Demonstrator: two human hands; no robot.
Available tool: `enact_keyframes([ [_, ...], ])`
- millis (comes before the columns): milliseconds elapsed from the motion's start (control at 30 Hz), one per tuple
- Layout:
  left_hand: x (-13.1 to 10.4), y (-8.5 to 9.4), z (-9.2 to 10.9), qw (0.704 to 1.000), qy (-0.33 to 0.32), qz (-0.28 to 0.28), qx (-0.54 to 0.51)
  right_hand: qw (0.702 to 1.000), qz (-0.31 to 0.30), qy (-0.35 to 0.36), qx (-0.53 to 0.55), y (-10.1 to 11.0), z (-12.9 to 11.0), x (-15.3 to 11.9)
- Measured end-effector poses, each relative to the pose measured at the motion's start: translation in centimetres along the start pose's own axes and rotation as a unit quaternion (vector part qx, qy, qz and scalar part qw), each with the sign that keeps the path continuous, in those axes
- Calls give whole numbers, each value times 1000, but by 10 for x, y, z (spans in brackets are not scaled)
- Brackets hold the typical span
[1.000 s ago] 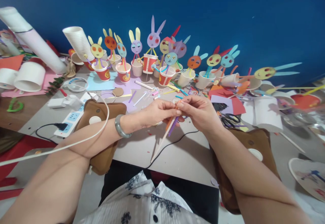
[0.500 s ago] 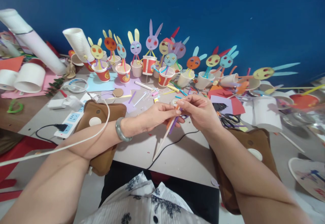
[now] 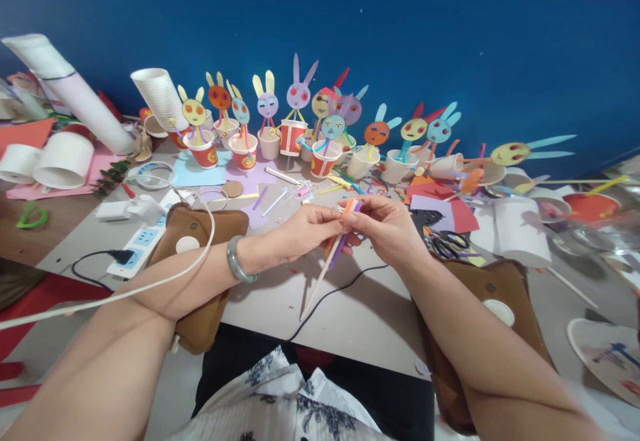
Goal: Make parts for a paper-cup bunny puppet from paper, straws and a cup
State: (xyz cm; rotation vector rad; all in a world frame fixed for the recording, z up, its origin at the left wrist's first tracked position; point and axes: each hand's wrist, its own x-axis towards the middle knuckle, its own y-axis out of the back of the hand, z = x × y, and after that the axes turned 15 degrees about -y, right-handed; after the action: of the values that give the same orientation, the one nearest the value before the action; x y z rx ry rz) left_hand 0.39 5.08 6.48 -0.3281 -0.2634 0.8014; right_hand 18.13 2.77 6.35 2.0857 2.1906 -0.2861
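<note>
My left hand (image 3: 313,231) and my right hand (image 3: 387,224) meet above the middle of the table. Between them they pinch orange and purple paper strips (image 3: 338,250) together with a thin pale stick (image 3: 319,286). The stick slants down toward the table's front edge. Orange and purple ends stick up between my thumbs and fingers. Some of my fingertips are hidden behind the strips. Behind my hands stand several paper rabbit figures in cups, one with a purple head (image 3: 299,95) and one with a blue head (image 3: 333,126).
A power strip (image 3: 137,251) with white cables lies at the left, beside a brown hot-water bag (image 3: 200,321). Another brown bag (image 3: 520,334) lies at the right, near black-handled scissors (image 3: 450,244). A black cable (image 3: 340,289) crosses in front. Paper scraps and white cups surround the work area.
More of the orange and purple ends now shows above my fingers. The view has tipped slightly, so the cups and figures sit lower in the picture.
</note>
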Motion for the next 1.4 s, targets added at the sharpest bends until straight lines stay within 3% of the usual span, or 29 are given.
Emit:
enact_keyframes([
  [400, 4, 7, -3, 996, 74, 5, -51, 1000, 11, 2, -8, 0, 4, -1],
  [733, 5, 7, -5, 997, 45, -8, -58, 1000, 28, -6, 10, -1, 2, 2],
  [967, 6, 8, -4, 999, 16, 2, -39, 997, -25, -22, 66, 1, -5, 1],
  [1400, 9, 10, -2, 997, 51, 0, -55, 998, -14, -3, 54, 1, -3, 0],
])
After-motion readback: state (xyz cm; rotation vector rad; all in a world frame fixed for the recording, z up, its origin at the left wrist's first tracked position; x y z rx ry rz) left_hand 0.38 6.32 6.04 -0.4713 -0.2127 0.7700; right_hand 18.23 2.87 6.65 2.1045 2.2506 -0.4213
